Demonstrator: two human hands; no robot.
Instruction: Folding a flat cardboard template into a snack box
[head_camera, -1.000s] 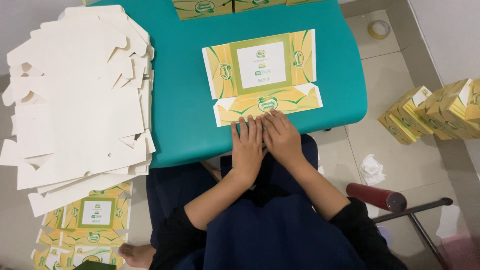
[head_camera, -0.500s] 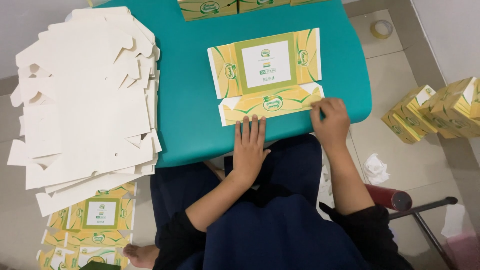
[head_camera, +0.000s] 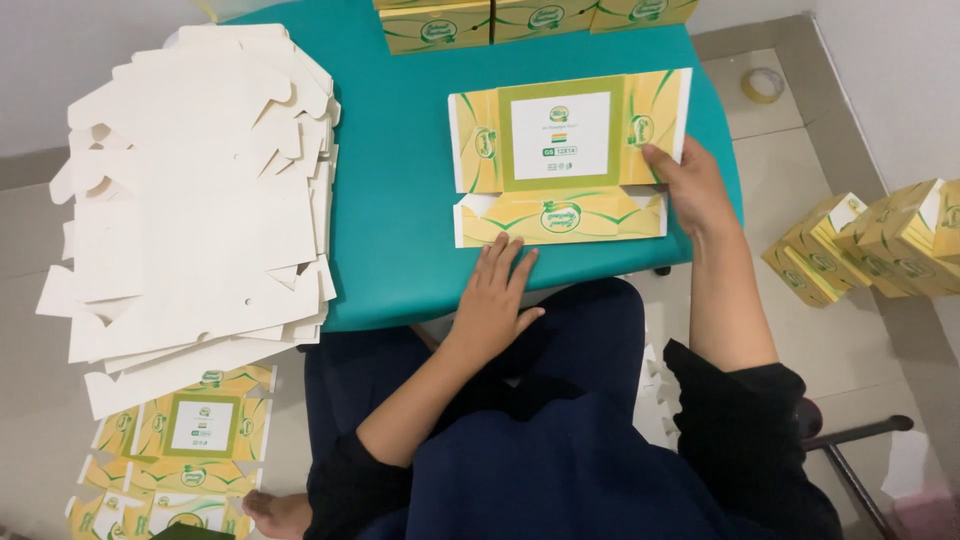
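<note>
A flat yellow-and-green carton blank (head_camera: 565, 155) lies printed side up on the teal table (head_camera: 400, 180). My right hand (head_camera: 690, 185) rests on the blank's right end, thumb on the yellow panel. Fingers spread, my left hand (head_camera: 495, 290) lies flat at the table's near edge, fingertips touching the blank's lower flap. Neither hand lifts anything.
A tall stack of white unprinted-side blanks (head_camera: 195, 190) covers the table's left part. More printed blanks (head_camera: 180, 450) lie on the floor at lower left. Assembled yellow boxes stand at the table's far edge (head_camera: 500, 20) and on the floor at right (head_camera: 870, 245). A tape roll (head_camera: 765, 85) lies on the floor.
My right hand has moved from beside the left hand out and up to the blank's right end. The left hand has stayed at the near edge.
</note>
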